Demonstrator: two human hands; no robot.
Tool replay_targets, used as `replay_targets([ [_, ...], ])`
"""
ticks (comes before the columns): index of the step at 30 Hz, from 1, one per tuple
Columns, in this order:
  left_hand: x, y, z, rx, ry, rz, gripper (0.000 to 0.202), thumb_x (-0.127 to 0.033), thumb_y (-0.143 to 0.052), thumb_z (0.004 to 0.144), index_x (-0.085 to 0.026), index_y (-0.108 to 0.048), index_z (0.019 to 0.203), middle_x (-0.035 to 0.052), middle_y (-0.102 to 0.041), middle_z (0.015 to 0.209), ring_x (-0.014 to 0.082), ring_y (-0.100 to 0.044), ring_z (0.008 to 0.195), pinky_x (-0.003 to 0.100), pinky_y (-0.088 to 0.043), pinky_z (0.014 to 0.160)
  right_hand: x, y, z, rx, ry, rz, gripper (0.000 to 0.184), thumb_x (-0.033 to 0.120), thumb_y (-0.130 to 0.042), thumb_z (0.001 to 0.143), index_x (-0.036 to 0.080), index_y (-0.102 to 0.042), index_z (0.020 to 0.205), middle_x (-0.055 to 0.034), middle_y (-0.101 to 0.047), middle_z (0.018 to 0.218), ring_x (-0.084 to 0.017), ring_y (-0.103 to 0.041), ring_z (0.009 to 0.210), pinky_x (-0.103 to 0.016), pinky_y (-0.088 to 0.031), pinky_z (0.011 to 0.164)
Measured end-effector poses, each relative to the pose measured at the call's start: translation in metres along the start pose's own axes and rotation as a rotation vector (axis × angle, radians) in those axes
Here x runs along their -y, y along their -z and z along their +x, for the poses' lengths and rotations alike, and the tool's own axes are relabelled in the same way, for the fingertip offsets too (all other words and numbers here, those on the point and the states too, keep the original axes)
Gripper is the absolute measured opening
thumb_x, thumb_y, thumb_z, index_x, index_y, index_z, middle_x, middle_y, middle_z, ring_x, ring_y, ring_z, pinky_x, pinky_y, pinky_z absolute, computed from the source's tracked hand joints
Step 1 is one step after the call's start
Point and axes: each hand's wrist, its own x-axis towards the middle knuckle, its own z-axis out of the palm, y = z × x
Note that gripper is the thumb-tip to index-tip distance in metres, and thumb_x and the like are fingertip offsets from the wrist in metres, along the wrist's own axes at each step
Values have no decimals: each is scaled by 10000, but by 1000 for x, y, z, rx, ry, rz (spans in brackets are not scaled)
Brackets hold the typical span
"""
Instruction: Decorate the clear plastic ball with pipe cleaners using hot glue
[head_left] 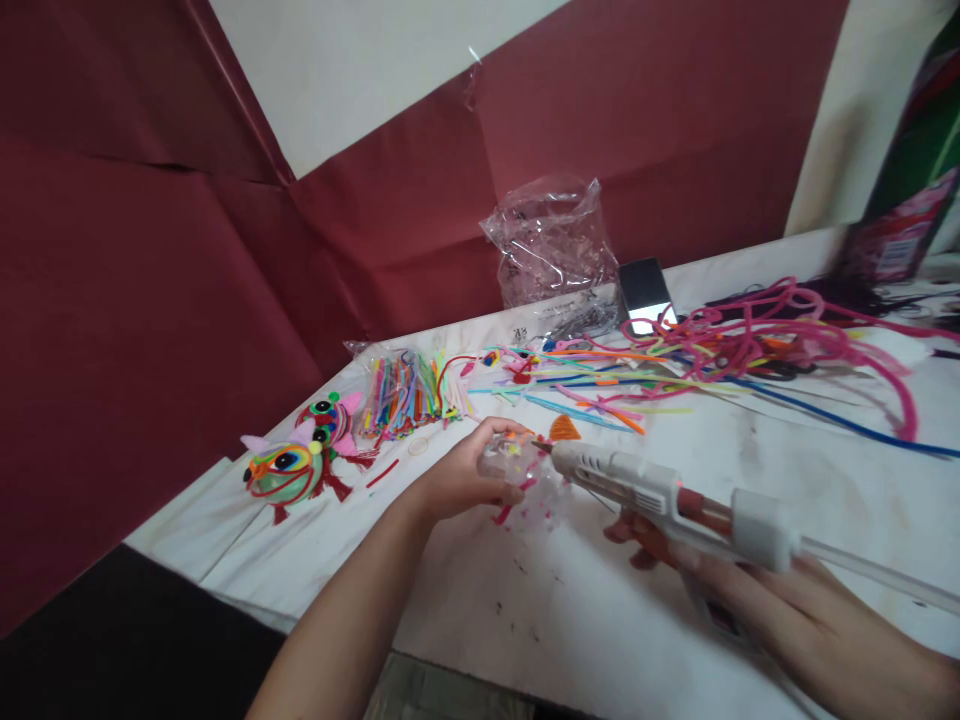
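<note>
While the left hand (461, 480) cups a small clear plastic ball stuck with pink and orange bits (525, 468) just above the white worktop (585, 620), fingers curled round its 9 o'clock side, the right hand (712, 580) is closed about the grip of a white hot-glue gun (645, 488). The nozzle sits at the ball's 2 o'clock edge; whether it touches cannot be told. Judgement: the ball is light, hollow, thin-walled and smooth, so it may slip or dent under a squeeze. It is best held by spread fingertips on the side away from the hot tip. At its 9 o'clock lie two decorated green balls with eyes (289, 470); from 12 to 2 o'clock, loose coloured pipe cleaners (675, 370).
</note>
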Motion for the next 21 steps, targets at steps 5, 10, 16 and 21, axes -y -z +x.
replay_targets([
  [5, -3, 1, 1, -2, 58, -85, 615, -173, -693, 549, -223, -450, 1111, -24, -486, 862, 79, -444, 624, 158, -341, 483, -12, 1, -10, 20, -8, 57, 590, 694, -340, 775, 288, -767, 762, -43, -764, 814, -268, -710, 809, -344, -571, 748],
  [10, -5, 0, 2, 3, 76, -101, 615, -146, -664, 544, -217, -451, 1117, -39, -487, 815, 73, -430, 604, 169, -328, 498, -9, -5, -15, 24, -49, 37, 545, 720, -376, 741, 328, -755, 716, -11, -766, 805, -267, -706, 789, -360, -555, 796],
  [16, -10, -5, 1, -6, 62, -110, 604, -128, -653, 539, -203, -444, 1100, -48, -491, 770, 58, -405, 557, 169, -297, 480, -13, -5, -18, 55, -68, -8, 546, 691, -362, 762, 310, -753, 763, -20, -769, 811, -284, -712, 774, -391, -511, 876],
  [21, -6, -3, 2, 6, 69, -102, 609, -124, -659, 554, -218, -439, 1115, -47, -489, 785, 63, -427, 575, 164, -314, 487, -4, -3, -16, 12, -95, 6, 565, 722, -360, 741, 306, -741, 726, -24, -766, 765, -279, -708, 713, -395, -496, 905],
])
